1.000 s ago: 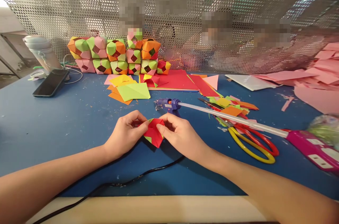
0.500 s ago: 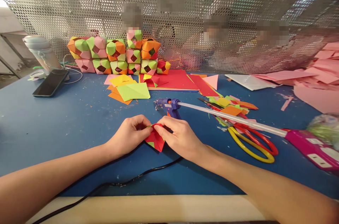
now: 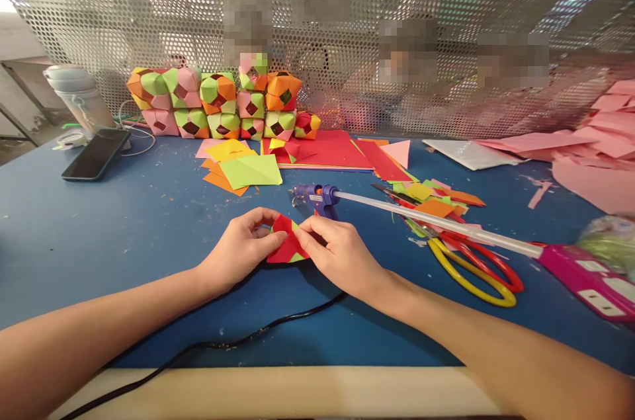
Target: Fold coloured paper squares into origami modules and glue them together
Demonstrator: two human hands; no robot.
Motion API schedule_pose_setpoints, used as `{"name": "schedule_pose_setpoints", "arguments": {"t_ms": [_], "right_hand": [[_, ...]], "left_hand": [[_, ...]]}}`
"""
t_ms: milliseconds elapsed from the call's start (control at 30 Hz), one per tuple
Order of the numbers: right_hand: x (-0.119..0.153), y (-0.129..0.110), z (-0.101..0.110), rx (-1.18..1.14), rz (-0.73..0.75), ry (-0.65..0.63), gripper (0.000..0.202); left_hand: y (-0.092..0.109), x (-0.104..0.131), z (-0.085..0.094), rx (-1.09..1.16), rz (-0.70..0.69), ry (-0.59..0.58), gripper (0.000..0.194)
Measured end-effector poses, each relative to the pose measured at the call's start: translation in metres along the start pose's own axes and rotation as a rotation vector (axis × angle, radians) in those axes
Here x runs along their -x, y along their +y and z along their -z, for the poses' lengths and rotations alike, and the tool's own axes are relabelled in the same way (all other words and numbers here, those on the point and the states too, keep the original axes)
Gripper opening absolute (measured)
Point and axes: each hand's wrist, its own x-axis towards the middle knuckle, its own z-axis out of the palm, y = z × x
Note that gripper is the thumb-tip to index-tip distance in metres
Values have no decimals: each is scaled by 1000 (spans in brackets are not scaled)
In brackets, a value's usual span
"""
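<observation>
A folded red paper piece (image 3: 286, 248) with light green corners is held between both hands above the blue table (image 3: 149, 228). My left hand (image 3: 241, 245) pinches its left side, thumb on the front face. On the right side, my right hand (image 3: 337, 251) grips its edge between thumb and fingers. Just beyond the hands lies a blue glue gun (image 3: 322, 198), with a long clear glue stick (image 3: 426, 220) reaching out to the right. Part of the paper is covered by the fingers.
Stacked folded-paper balls (image 3: 218, 94) stand at the back left, near a phone (image 3: 96, 154) and a bottle (image 3: 82, 99). Paper sheets (image 3: 252, 170) lie before them. Scissors (image 3: 476, 274), scraps and a magenta power strip (image 3: 590, 281) are right. A black cable (image 3: 248, 339) crosses the front.
The red paper has turned in my fingers, showing a broader red face with its top raised. Both hands stay close to where they were.
</observation>
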Motion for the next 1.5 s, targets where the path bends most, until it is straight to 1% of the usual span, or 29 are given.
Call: {"name": "schedule_pose_setpoints", "arguments": {"t_ms": [67, 167, 300, 400, 500, 600, 700, 800, 933, 1067, 1133, 1200, 1267, 1367, 1433, 1500], "right_hand": [[1, 0, 0, 12, 11, -16, 23], [3, 0, -2, 22, 34, -49, 24], [3, 0, -4, 10, 48, -67, 25], [1, -1, -2, -22, 1, -55, 25], [0, -2, 0, -78, -74, -46, 26], [-1, -1, 2, -125, -127, -58, 25], [0, -1, 1, -130, -122, -54, 27], [-1, -1, 1, -113, -105, -48, 28], [-3, -4, 5, -90, -115, -108, 27], [-4, -11, 13, -81, -152, -92, 23], [-2, -13, 15, -74, -108, -88, 22], [2, -14, 13, -56, 2, -143, 23], [8, -13, 7, 0, 129, -239, 22], [15, -9, -2, 146, 291, -369, 24], [18, -7, -5, 224, 366, -406, 25], [18, -5, -6, 256, 408, -417, 26]], "left_hand": [[2, 1, 0, -52, -31, -8, 27], [3, 2, 1, -131, -79, -2, 26], [2, 1, 2, -122, -62, -10, 27], [5, 2, 3, -102, -55, -12, 29], [7, 3, 3, -63, -36, -10, 36], [6, 3, 3, -25, -5, -41, 36], [5, 2, 2, -17, -11, -84, 32], [4, 2, 1, -39, -33, -98, 30], [1, 0, 1, -110, -68, -36, 29], [-4, -8, 9, -110, -50, 86, 26], [-6, -14, 16, -28, -45, 153, 21], [-6, -19, 22, 120, -31, 206, 18], [-5, -24, 27, 226, -9, 218, 19], [-3, -30, 32, 302, 21, 211, 22], [-2, -33, 35, 345, 40, 224, 24], [-2, -36, 39, 369, 52, 242, 24]]}}
